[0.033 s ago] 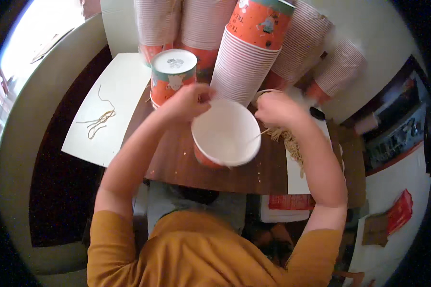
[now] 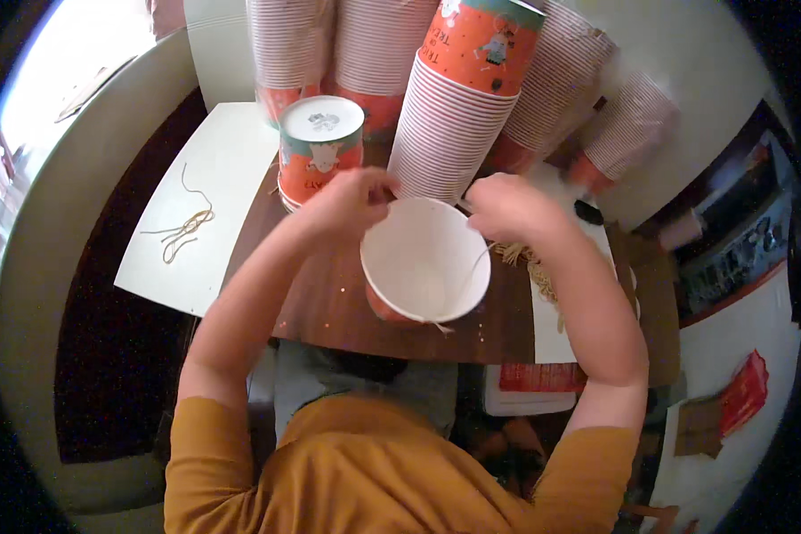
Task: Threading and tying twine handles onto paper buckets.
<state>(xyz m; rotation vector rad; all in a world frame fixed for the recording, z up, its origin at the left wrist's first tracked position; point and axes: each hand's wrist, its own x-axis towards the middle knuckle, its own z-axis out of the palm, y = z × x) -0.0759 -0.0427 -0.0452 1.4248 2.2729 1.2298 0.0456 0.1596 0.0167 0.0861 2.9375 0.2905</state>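
An open paper bucket (image 2: pixel 425 254), white inside and orange outside, stands on the brown table in front of me. A thin cord (image 2: pixel 479 261) hangs over its right rim into the inside, and a short cord end (image 2: pixel 441 327) sticks out at the front rim. My left hand (image 2: pixel 358 203) is at the bucket's far left rim, fingers curled and pinched. At the far right rim is my right hand (image 2: pixel 510 208), also closed. What either hand's fingertips hold is too blurred and hidden to make out.
Behind the bucket rises a tall leaning stack of nested buckets (image 2: pixel 454 125). Upside-down orange buckets (image 2: pixel 321 151) stand at left. More wrapped stacks (image 2: pixel 556 84) line the back. A bundle of cords (image 2: pixel 543 276) lies right; loose cords (image 2: pixel 185 230) lie on a white board (image 2: pixel 160 262).
The bucket has shifted slightly toward me and to the right. My left hand has come a little nearer to me. The cord end at the front rim now shows more plainly.
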